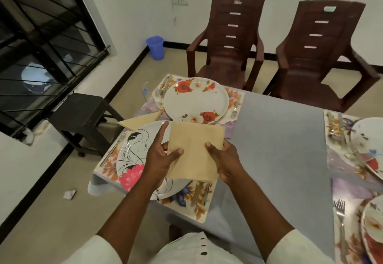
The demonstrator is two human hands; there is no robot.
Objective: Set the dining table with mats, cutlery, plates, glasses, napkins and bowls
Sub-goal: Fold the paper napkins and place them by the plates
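Observation:
Both hands hold a tan square napkin (194, 149) above the near left place setting. My left hand (160, 155) pinches its left edge with thumb on top, and my right hand (224, 160) grips its right edge the same way. Beneath lies a white plate with a pink flower (132, 164) on a floral mat (196, 207), a fork (115, 145) on its left. A folded tan napkin (138, 121) lies between this plate and the rose-patterned plate (194, 99) on the far mat. A clear glass (148, 92) stands at the far left corner.
The table (279, 139) has a grey cloth. Two more set places with plates and forks (339, 212) sit at the right edge. Two brown plastic chairs (226, 41) stand beyond the table. A dark stool (80, 114) and blue bin (155, 47) are on the left floor.

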